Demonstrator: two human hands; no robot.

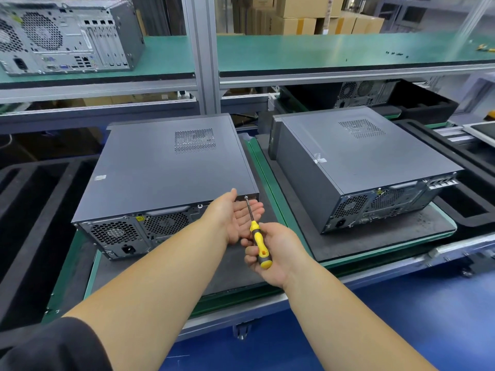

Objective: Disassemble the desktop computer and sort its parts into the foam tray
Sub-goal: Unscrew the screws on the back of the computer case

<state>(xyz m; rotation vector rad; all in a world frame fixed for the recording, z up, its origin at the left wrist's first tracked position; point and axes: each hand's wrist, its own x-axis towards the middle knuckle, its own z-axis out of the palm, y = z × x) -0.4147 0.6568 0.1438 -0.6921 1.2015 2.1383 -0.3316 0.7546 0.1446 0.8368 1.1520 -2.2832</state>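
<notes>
A grey desktop computer (166, 170) lies on its side on a dark mat, its rear panel with fans and power socket facing me. My right hand (276, 253) grips a yellow-and-grey screwdriver (258, 242), whose tip sits on a screw (246, 196) at the case's rear right corner. My left hand (235, 212) is held palm up with fingers straight, just below the screw and against the rear edge of the case. A black foam tray (40, 210) with long slots lies to the left of the computer.
A second grey computer (361, 162) lies on a mat to the right. More black foam trays (471, 204) sit at the far right. A third computer (67, 36) stands on the green shelf (294, 49) above. An aluminium post (203, 54) rises behind the work area.
</notes>
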